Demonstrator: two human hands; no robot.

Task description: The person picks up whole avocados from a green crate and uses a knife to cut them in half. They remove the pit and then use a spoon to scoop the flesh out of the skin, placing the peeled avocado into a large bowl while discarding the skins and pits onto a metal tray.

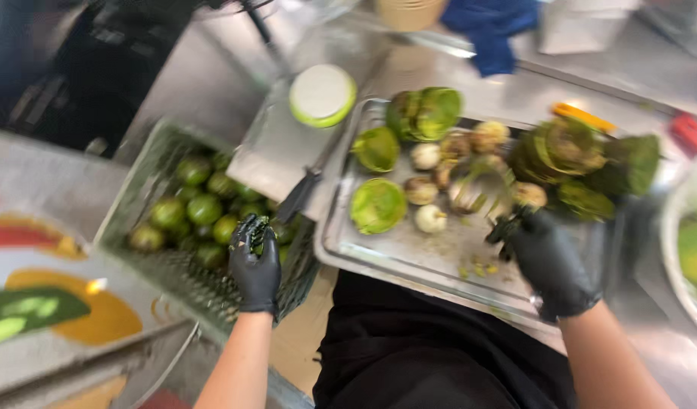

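- Head view: we see the left hand (255,265), black-gloved, over the near edge of a grey crate (159,261) full of whole green avocados (204,209); its fingers are curled together, and we cannot tell through the blur whether they hold anything.
- The right hand (551,263), also gloved, rests over the near right part of a metal tray (409,254) on the table; whether its fingers grip something we cannot tell.
- The tray carries emptied avocado skins (378,205) and pits (430,219).
- A knife (299,193) lies between crate and tray.
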